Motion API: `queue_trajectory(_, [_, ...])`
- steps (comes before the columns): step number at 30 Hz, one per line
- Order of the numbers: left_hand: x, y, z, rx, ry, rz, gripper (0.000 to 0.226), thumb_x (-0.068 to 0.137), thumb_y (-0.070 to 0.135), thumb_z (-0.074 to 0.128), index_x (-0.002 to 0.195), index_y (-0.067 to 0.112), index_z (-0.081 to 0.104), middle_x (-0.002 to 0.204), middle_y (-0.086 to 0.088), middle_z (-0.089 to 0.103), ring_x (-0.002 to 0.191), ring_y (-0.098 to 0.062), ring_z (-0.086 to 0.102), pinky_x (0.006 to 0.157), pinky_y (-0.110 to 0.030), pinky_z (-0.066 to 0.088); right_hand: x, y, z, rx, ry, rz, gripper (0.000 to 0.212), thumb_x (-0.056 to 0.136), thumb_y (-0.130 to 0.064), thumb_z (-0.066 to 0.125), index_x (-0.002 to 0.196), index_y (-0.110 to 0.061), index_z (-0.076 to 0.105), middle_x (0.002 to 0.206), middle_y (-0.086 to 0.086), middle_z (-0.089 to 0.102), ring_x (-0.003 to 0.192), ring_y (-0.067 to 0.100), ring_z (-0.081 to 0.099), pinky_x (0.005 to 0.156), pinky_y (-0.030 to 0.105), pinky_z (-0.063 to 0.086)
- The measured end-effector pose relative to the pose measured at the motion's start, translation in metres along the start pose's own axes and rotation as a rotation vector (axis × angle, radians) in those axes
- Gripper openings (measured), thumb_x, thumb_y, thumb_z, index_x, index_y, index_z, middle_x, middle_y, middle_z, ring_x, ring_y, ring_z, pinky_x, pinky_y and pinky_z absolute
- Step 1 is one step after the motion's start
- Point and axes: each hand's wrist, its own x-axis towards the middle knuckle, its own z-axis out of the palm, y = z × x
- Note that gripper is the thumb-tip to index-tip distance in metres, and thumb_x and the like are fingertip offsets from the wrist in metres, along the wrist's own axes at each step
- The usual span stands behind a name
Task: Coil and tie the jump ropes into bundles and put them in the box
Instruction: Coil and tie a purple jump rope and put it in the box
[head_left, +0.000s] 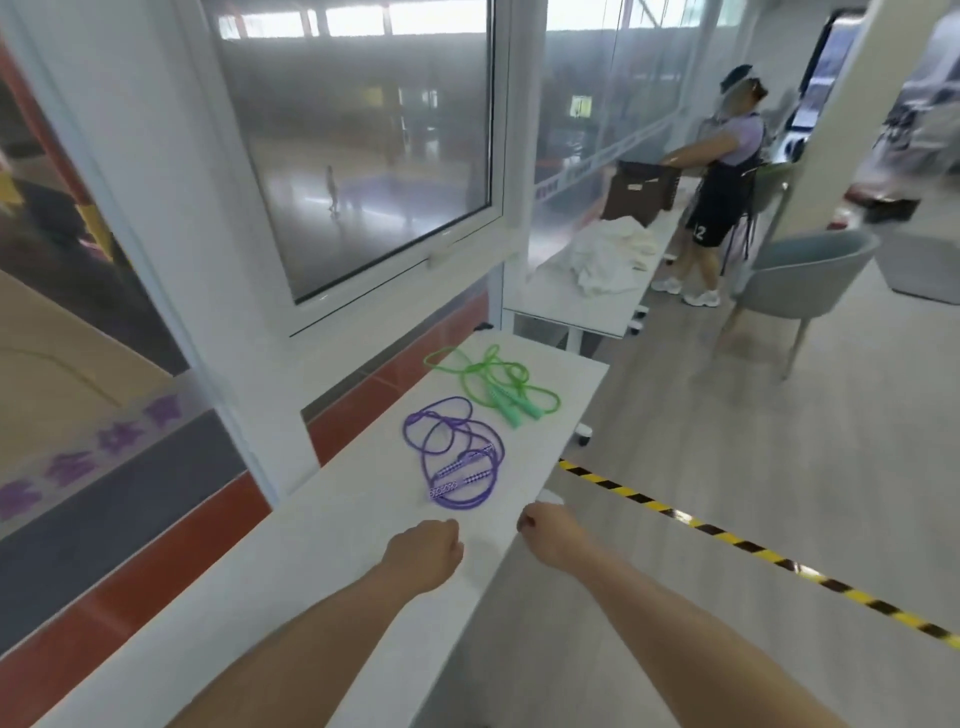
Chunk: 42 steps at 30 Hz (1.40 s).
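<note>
A purple jump rope (457, 457) lies in loose loops on the white table (363, 530), its two patterned handles side by side. Beyond it a green jump rope (498, 384) lies loose with its green handles together. My left hand (423, 553) hovers over the table a little short of the purple rope, fingers curled, holding nothing. My right hand (545, 535) is at the table's right edge, fingers curled under, also holding nothing. No box for the ropes shows on this table.
A window wall runs along the left. A second white table (587, 301) farther on carries a white cloth pile (613, 254) and a dark box (641, 189), where a person (722, 182) stands. A grey chair (800, 275) and yellow-black floor tape (753, 551) lie right.
</note>
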Motion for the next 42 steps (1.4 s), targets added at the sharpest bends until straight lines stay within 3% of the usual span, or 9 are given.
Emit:
queue_trajectory(6, [0.113, -0.002, -0.022, -0.077, -0.062, 0.001, 0.017, 0.100, 0.030, 0.039, 0.092, 0.020, 0.051, 0.096, -0.002, 0.058, 0.096, -0.027, 0.062, 0.074, -0.034, 0.045, 0.103, 0.015, -0.066, -0.053, -0.002, 0.041, 0.019, 0.095, -0.021, 0.042, 0.076, -0.023, 0.040, 0.082, 0.001, 0.054, 0.074, 0.021, 0.049, 0.062, 0.030, 0.037])
queue_trajectory(12, [0.185, -0.013, -0.033, -0.163, -0.093, -0.102, 0.015, 0.095, 0.031, 0.049, 0.107, 0.022, 0.052, 0.103, -0.003, 0.064, 0.098, -0.027, 0.063, 0.077, -0.034, 0.047, 0.203, 0.026, -0.083, -0.087, -0.076, 0.040, 0.024, 0.092, -0.027, 0.048, 0.070, -0.023, 0.039, 0.072, -0.003, 0.051, 0.069, 0.020, 0.049, 0.059, 0.033, 0.040])
queue_trajectory(20, [0.246, -0.040, -0.016, -0.325, -0.134, -0.454, 0.023, 0.094, 0.033, 0.041, 0.103, 0.025, 0.060, 0.106, -0.008, 0.067, 0.094, -0.027, 0.065, 0.080, -0.035, 0.053, 0.336, 0.026, -0.090, -0.183, -0.382, -0.141, 0.029, 0.096, -0.026, 0.040, 0.068, -0.023, 0.045, 0.083, 0.001, 0.058, 0.073, 0.018, 0.053, 0.064, 0.026, 0.043])
queue_trajectory(24, [0.257, -0.039, -0.017, -0.351, -0.136, -0.610, 0.027, 0.101, 0.023, 0.037, 0.113, 0.017, 0.060, 0.114, -0.010, 0.069, 0.103, -0.029, 0.065, 0.082, -0.039, 0.053, 0.391, 0.016, -0.091, -0.292, -0.502, -0.244, 0.020, 0.095, -0.023, 0.041, 0.082, -0.017, 0.055, 0.098, 0.009, 0.067, 0.081, 0.023, 0.057, 0.069, 0.027, 0.045])
queue_trajectory(30, [0.270, -0.013, 0.021, -0.785, -0.054, -0.963, 0.035, 0.102, 0.024, 0.036, 0.110, 0.005, 0.065, 0.113, -0.016, 0.069, 0.103, -0.030, 0.067, 0.085, -0.034, 0.051, 0.422, 0.001, -0.044, -0.449, -0.643, -0.454, 0.022, 0.099, -0.025, 0.041, 0.079, -0.022, 0.050, 0.102, 0.007, 0.063, 0.090, 0.024, 0.059, 0.074, 0.032, 0.044])
queue_trajectory(32, [0.281, -0.010, 0.039, -1.033, -0.013, -1.156, 0.028, 0.098, 0.024, 0.044, 0.097, 0.005, 0.065, 0.099, -0.017, 0.072, 0.088, -0.030, 0.072, 0.075, -0.036, 0.058, 0.422, -0.002, -0.023, -0.490, -0.662, -0.526, 0.018, 0.098, -0.030, 0.046, 0.096, -0.020, 0.061, 0.113, 0.006, 0.059, 0.101, 0.025, 0.059, 0.080, 0.032, 0.046])
queue_trajectory(34, [0.294, -0.009, 0.059, -1.376, 0.039, -1.344, 0.018, 0.095, 0.023, 0.054, 0.090, 0.007, 0.060, 0.078, -0.015, 0.071, 0.060, -0.027, 0.068, 0.059, -0.035, 0.055, 0.423, 0.001, -0.001, -0.577, -0.670, -0.635, 0.035, 0.097, -0.036, 0.050, 0.129, -0.024, 0.058, 0.135, 0.005, 0.049, 0.121, 0.028, 0.051, 0.095, 0.038, 0.046])
queue_trajectory(37, [0.315, -0.014, 0.080, -1.723, 0.152, -1.503, 0.023, 0.095, 0.025, 0.062, 0.091, 0.003, 0.057, 0.070, -0.017, 0.064, 0.048, -0.025, 0.062, 0.049, -0.032, 0.055, 0.427, 0.014, 0.025, -0.753, -0.656, -0.804, 0.044, 0.099, -0.040, 0.049, 0.141, -0.027, 0.049, 0.151, 0.007, 0.035, 0.132, 0.031, 0.040, 0.105, 0.045, 0.040])
queue_trajectory(42, [0.344, -0.031, 0.104, -1.657, 0.217, -1.605, 0.036, 0.094, 0.033, 0.061, 0.074, 0.003, 0.063, 0.060, -0.013, 0.066, 0.053, -0.029, 0.068, 0.056, -0.041, 0.062, 0.440, 0.045, 0.031, -0.769, -0.623, -0.785, 0.048, 0.101, -0.033, 0.045, 0.145, -0.015, 0.044, 0.158, 0.003, 0.029, 0.136, 0.028, 0.039, 0.110, 0.042, 0.038])
